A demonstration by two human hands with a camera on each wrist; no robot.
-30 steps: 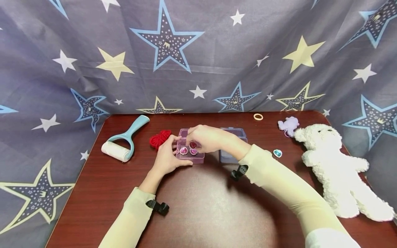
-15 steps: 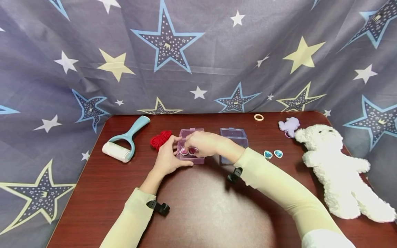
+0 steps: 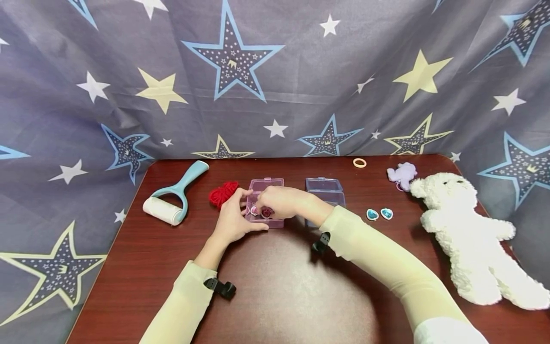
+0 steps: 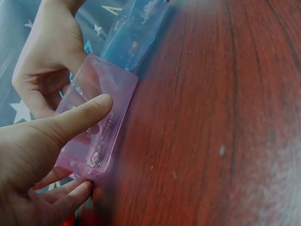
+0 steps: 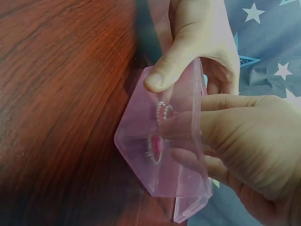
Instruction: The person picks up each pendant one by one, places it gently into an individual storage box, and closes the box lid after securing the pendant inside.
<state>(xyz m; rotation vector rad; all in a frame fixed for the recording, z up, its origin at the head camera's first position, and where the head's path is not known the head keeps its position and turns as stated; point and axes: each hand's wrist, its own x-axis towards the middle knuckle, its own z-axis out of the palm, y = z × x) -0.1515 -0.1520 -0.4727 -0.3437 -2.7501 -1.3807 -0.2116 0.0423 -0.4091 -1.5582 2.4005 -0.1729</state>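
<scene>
My left hand (image 3: 232,219) grips the open, see-through pink box (image 3: 277,223) from its left side, thumb along the front wall and fingers at the back left. My right hand (image 3: 282,201) reaches into the box from above, fingers bent down. Between its fingertips it pinches a dark red gem (image 3: 267,213) with a sparkly rim. A pink gem (image 3: 254,210) with a silvery rim sits in the box's left part. Through the pink wall, the right wrist view shows a gem (image 5: 155,148) close to my fingertips. The right hand partly covers the box's inside.
An open blue box (image 3: 324,185) stands to the right, partly behind my right arm. Two blue gems (image 3: 372,215) lie beyond it. Around them are a white plush bear (image 3: 477,248), purple toy (image 3: 402,175), wooden ring (image 3: 359,163), red yarn (image 3: 223,193) and lint roller (image 3: 163,210).
My right hand has sunk deeper into the pink box, and the red gem has moved toward the front, covering the right pink gem. My left hand keeps its grip on the box.
</scene>
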